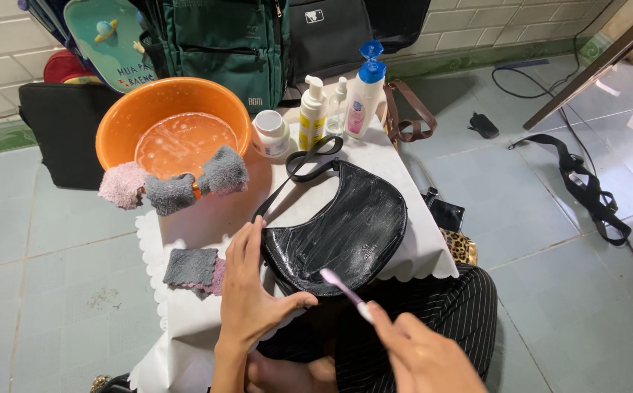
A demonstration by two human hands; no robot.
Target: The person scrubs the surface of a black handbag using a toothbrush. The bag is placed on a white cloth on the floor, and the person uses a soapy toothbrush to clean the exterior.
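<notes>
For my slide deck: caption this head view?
Left hand steadies soapy black handbag; right hand holds toothbrush.

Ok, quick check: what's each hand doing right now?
Left hand: open, fingers spread, pressing on the edge of the black handbag.
Right hand: closed on a pink toothbrush, bristle end over the bag.

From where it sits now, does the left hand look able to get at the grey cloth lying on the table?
Probably yes. The left hand rests on the black bag's edge, and the grey cloth lies just beside it on the white table cover, with nothing between them. It would have to let go of the bag.
</notes>
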